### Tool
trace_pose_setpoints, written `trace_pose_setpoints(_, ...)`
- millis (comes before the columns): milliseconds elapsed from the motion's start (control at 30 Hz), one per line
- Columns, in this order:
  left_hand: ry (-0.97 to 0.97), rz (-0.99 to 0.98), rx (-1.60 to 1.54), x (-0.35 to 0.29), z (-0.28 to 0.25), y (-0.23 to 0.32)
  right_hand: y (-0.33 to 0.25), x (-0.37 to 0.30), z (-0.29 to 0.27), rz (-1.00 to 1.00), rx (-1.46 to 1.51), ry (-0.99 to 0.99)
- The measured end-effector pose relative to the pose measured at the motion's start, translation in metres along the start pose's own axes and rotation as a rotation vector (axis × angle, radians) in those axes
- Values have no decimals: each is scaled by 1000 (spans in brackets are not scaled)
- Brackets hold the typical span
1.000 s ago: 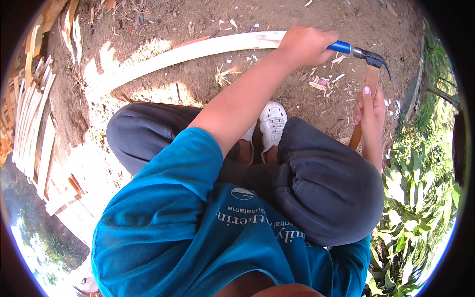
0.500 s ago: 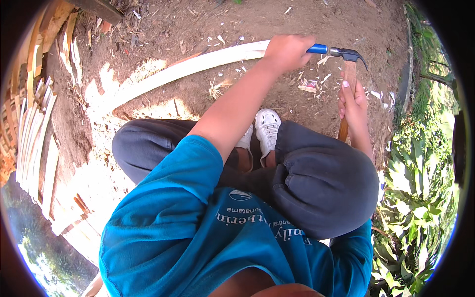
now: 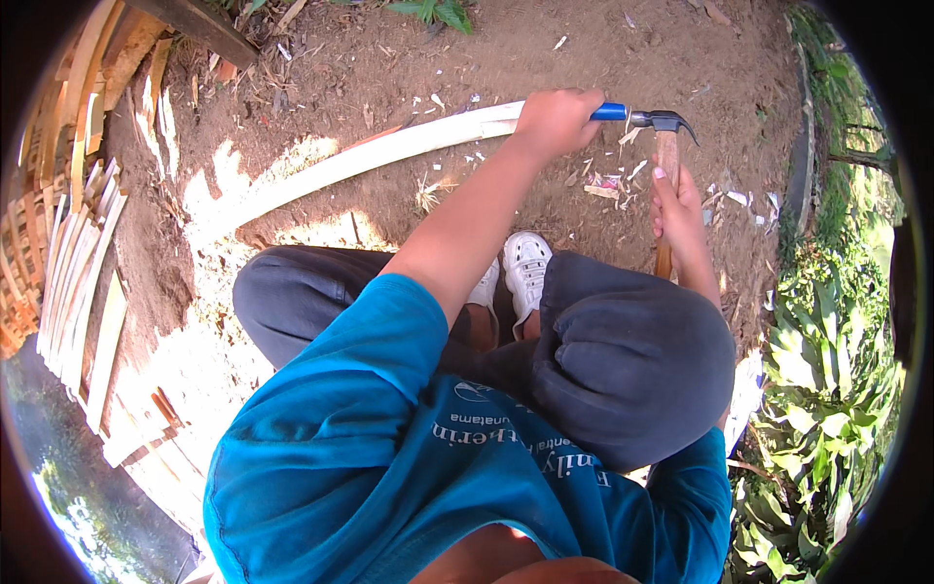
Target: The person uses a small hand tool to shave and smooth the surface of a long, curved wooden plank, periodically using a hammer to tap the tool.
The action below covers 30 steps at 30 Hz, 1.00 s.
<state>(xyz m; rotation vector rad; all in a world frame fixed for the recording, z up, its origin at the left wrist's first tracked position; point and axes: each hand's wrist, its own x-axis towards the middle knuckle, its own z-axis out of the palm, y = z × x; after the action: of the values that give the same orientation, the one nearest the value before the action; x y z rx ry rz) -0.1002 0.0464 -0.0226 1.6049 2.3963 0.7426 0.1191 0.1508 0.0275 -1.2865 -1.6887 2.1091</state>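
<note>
My left hand is closed round a blue-handled tool, whose far part is hidden by the fingers. The hand sits at the right end of a long pale wooden strip, which curves away to the left along the ground. In my right hand is the wooden handle of a claw hammer, held upright in view with the thumb along it. The hammer's striking face is at the butt of the blue handle; whether they touch is hard to tell. Its claw points right.
Pale wood chips lie scattered on the brown dirt. Stacked wooden strips stand at the left, and a dark beam is at the upper left. Leafy plants grow along the right. My white shoes and bent knees are below the hands.
The whole view has shifted slightly, so most things appear a little lower. Both hands keep their grips, with the hammer face still at the butt of the blue handle.
</note>
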Motion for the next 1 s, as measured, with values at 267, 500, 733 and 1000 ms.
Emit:
trace_pose_setpoints(267,-61,-69,17,-2,-5,5,3,3,4,-29,22,-35)
trace_pose_setpoints(500,-21,-34,22,-2,-2,5,2,2,4,11,67,-40)
trace_pose_setpoints(733,-44,-68,38,-1,0,0,6,9,1,22,29,-20)
trace_pose_setpoints(1000,11,-35,75,4,-9,15,-4,6,-3,-33,151,66)
